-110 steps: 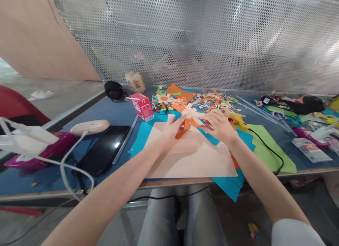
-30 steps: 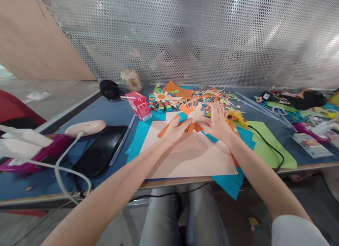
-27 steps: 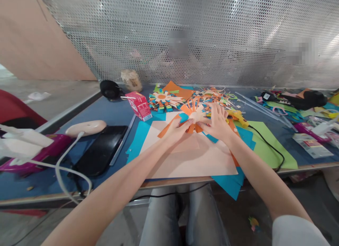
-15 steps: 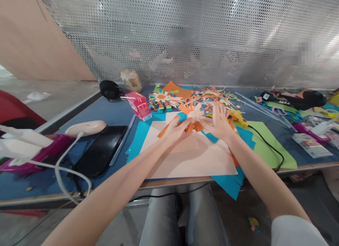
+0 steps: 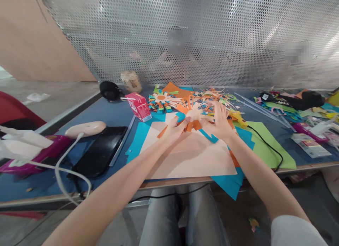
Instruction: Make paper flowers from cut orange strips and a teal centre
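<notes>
Between my hands is a paper flower (image 5: pixel 195 115) with a pale centre and orange and blue strips sticking out around it. My left hand (image 5: pixel 176 127) grips its left side, thumb on top near the centre. On the right side, my right hand (image 5: pixel 218 122) has its thumb at the flower's edge and its fingers raised and apart. A blue paper strip (image 5: pixel 209 136) hangs from the flower's lower right. Pale pink paper sheets (image 5: pixel 185 165) lie beneath, over blue sheets (image 5: pixel 230 189). Beyond the right hand rests a yellow glue gun (image 5: pixel 238 117) with a black cord.
A finished-looking paper flower (image 5: pixel 161 97) and many paper scraps (image 5: pixel 214 96) lie at the back. A pink drink carton (image 5: pixel 139 106) stands left of them. Farther left are a black phone (image 5: pixel 102 150) and a purple power strip (image 5: pixel 39 154). Green paper (image 5: pixel 267 140) lies right.
The flower has turned slightly in my hands, and the blue strip at its lower right now shows more over the pink sheet. Both hands stay nearly in place.
</notes>
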Tool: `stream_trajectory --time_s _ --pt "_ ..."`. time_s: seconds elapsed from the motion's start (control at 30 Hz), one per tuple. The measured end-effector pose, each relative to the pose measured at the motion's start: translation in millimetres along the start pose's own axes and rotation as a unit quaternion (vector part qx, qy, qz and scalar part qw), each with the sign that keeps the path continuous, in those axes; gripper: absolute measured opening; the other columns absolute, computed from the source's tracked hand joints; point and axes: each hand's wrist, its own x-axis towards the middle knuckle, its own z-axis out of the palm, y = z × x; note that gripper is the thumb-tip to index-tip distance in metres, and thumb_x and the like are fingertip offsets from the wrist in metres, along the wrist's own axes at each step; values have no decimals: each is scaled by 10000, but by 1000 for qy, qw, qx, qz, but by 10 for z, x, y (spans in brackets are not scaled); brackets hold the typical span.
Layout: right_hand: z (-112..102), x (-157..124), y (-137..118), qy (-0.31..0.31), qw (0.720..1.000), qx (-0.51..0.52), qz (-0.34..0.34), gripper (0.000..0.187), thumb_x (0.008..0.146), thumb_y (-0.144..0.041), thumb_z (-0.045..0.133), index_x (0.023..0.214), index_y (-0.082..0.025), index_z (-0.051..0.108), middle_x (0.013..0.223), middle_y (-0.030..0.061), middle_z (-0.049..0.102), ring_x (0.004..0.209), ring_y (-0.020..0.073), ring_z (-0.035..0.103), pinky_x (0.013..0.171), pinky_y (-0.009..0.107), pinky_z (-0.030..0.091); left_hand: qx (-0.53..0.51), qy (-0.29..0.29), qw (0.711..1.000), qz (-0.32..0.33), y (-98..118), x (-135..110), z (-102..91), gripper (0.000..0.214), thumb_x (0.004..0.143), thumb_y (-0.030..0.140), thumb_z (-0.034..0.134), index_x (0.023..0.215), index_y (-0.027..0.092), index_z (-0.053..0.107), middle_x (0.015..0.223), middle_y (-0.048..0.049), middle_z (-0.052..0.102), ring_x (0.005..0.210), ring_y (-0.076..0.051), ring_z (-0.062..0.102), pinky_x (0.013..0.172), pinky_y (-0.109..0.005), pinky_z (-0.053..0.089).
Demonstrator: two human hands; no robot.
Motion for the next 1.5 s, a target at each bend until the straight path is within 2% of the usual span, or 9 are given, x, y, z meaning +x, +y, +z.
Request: stream_trajectory --time_s 0.23,0.33,0.47,0.63,0.87,1.0,1.17,1.27,1.5 --pt "-52 24 -5 56 998 38 -4 364 807 -426 455 1102 -213 460 1095 101 557 1042 257 485 904 444 351 112 39 989 89 2 42 -40 268 672 422 651 585 182 568 584 -3 554 646 -165 549 577 -261 417" --pt "-37 58 48 84 987 130 41 323 851 -469 369 1013 -216 488 981 89 591 907 212 553 836 403 427 206 15 952 225 76 32 -81 171 733 373 597 723 216 663 831 -45 638 897 -218 555 799 -334 425" --pt "0 99 125 14 942 297 157 505 873 -563 165 1148 -234 432 844 64 629 658 174 592 601 349 489 400 -4 810 428 166 19 -189 231 774 201 532 893 298 704 1218 -45 545 1212 -263 354 1013 -448 211" --pt "-27 101 118 -135 867 436 200 641 820 -666 132 1341 -330 296 959 52 618 601 130 591 537 309 492 517 17 685 513 125 7 -269 293 808 207 526 995 386 661 1261 -27 515 1171 -251 367 968 -427 210" --pt "-146 92 21 -114 902 371 189 569 807 -578 395 1320 -332 377 1132 54 574 904 178 574 761 346 500 589 77 498 632 80 20 -284 452 797 264 588 1172 498 493 1221 19 524 1116 -191 385 933 -361 228" --pt "-105 80 41 -135 905 383 128 711 704 -513 604 1333 -317 337 1186 71 538 1013 212 536 825 375 485 613 60 493 615 95 -10 -266 442 822 250 554 1187 489 482 1227 9 524 1098 -191 404 918 -377 240" --pt "-25 19 80 -216 870 381 227 796 674 -537 624 1351 -320 266 1337 96 364 962 197 549 680 323 531 607 66 501 613 117 -50 -256 468 828 206 539 1184 503 480 1209 15 541 1053 -197 426 869 -373 267" --pt "-5 4 58 -268 831 426 237 757 663 -518 640 1310 -303 313 1162 81 485 826 153 563 539 258 514 590 65 541 596 104 -41 -267 460 828 187 527 1164 501 503 1180 13 562 1032 -208 433 857 -383 272" --pt "14 53 24 -221 843 454 183 399 585 -406 727 841 -179 521 688 -33 519 533 75 497 461 216 436 553 19 634 540 36 46 -271 485 812 131 481 1211 408 496 1261 -43 512 1128 -237 415 935 -429 278"
